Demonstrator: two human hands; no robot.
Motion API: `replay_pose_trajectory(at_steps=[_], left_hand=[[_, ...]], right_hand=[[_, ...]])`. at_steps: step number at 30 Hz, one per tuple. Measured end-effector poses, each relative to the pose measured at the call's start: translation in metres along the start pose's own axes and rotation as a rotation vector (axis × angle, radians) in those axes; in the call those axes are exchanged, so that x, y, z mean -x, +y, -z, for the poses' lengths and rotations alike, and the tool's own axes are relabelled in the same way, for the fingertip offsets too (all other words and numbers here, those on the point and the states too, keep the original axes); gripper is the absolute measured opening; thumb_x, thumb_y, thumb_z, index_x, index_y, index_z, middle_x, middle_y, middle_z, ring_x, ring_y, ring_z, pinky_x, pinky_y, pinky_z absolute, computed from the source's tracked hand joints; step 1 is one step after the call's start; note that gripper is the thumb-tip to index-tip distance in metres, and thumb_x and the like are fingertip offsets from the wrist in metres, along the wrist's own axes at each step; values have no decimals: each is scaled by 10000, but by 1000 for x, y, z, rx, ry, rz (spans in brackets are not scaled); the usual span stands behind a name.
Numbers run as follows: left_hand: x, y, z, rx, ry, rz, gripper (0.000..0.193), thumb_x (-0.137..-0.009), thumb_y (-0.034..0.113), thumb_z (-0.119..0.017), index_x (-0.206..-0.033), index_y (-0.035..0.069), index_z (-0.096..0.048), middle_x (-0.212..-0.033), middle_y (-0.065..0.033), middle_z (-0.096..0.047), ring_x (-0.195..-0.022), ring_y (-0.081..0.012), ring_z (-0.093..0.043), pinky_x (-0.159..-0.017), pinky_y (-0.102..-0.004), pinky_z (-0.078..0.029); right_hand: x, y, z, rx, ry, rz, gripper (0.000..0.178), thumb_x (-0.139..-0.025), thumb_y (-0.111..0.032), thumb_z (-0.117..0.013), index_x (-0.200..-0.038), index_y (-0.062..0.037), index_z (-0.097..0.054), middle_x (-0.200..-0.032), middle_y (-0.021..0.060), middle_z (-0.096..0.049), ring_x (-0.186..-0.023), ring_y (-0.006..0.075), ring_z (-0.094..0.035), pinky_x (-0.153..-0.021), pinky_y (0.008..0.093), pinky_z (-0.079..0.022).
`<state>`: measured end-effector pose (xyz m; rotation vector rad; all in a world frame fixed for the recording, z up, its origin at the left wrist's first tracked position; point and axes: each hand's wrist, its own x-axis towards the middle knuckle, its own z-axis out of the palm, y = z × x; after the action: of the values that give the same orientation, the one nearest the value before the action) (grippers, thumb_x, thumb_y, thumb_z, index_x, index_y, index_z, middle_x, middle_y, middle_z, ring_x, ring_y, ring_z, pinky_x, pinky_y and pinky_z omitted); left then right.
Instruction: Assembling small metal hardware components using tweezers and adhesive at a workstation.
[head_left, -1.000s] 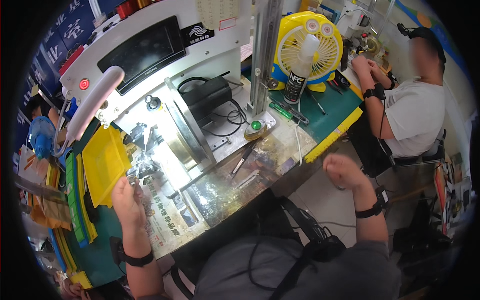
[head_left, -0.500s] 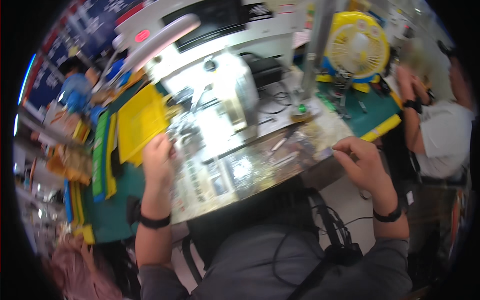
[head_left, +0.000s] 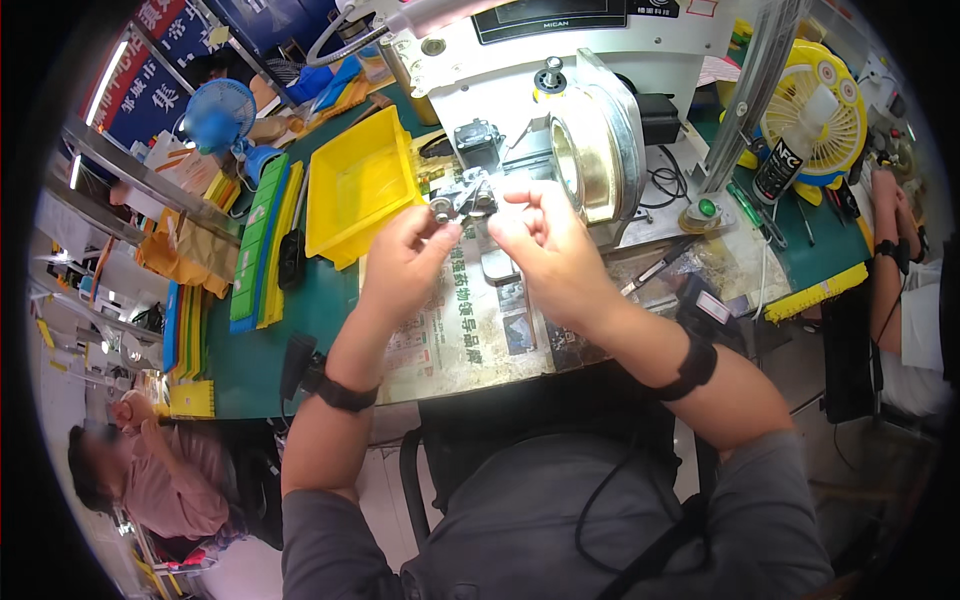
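Observation:
My left hand [head_left: 408, 262] is closed, thumb against curled fingers, at the front of a small metal fixture [head_left: 465, 195] with round knobs. Whatever those fingertips pinch is too small to make out. My right hand [head_left: 558, 258] comes in from the other side, its fingers curled in at the fixture's right end; what they grip is hidden. Right behind that hand stands the machine's round metal housing [head_left: 612, 150] with a brass-coloured inner ring. Black straps circle both my wrists.
A yellow plastic bin [head_left: 360, 190] stands left of the fixture, beside green, blue and yellow trays [head_left: 265, 245]. Rightward are a knife-like tool [head_left: 655, 265], a small green-topped jar [head_left: 703, 212], a dark bottle [head_left: 780, 170] and a yellow fan [head_left: 815, 110]. Other people sit at both sides.
Both hands have moved in to the fixture, the right one leftward from beyond the bench's right side. My left hand has moved away from the yellow bin's edge. The view has shifted.

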<state>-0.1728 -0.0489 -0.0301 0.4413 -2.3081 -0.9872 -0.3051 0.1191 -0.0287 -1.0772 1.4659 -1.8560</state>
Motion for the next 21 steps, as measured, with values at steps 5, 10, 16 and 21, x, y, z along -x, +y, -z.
replay_pose_trajectory(at_steps=[5,10,16,21], left_hand=[[-2,1,-23,41,-60,-33,306,-1012,244,-582,-872,29,-748,-772,-177,-665,-747,-343,-617,-676,-408,-476],[-5,1,-11,-318,-17,-252,303,-987,268,-613,-863,33,-759,-768,-164,-671,-747,-368,-598,-680,-462,-469],[-9,9,-13,-292,-97,-130,291,-975,267,-617,-877,30,-754,-794,-170,-645,-779,-373,-614,-690,-461,-475],[17,25,-18,-533,33,-172,313,-957,281,-635,-1083,3,-704,-916,-191,-664,-852,-375,-644,-739,-452,-512]], right_hand=[[-30,15,-16,-63,166,125,147,-983,-123,-594,-1055,4,-610,-795,2,-529,-632,75,-487,-570,234,-414],[-33,14,-11,590,190,538,180,-839,-40,-608,-997,43,-631,-906,183,-580,-798,303,-609,-690,388,-498],[-29,24,-5,453,167,325,260,-844,-38,-600,-1095,27,-594,-852,136,-556,-704,261,-558,-622,361,-462],[-5,-9,-19,-433,114,-67,184,-1051,-155,-526,-1163,-30,-602,-677,-18,-463,-538,40,-395,-473,208,-327]])
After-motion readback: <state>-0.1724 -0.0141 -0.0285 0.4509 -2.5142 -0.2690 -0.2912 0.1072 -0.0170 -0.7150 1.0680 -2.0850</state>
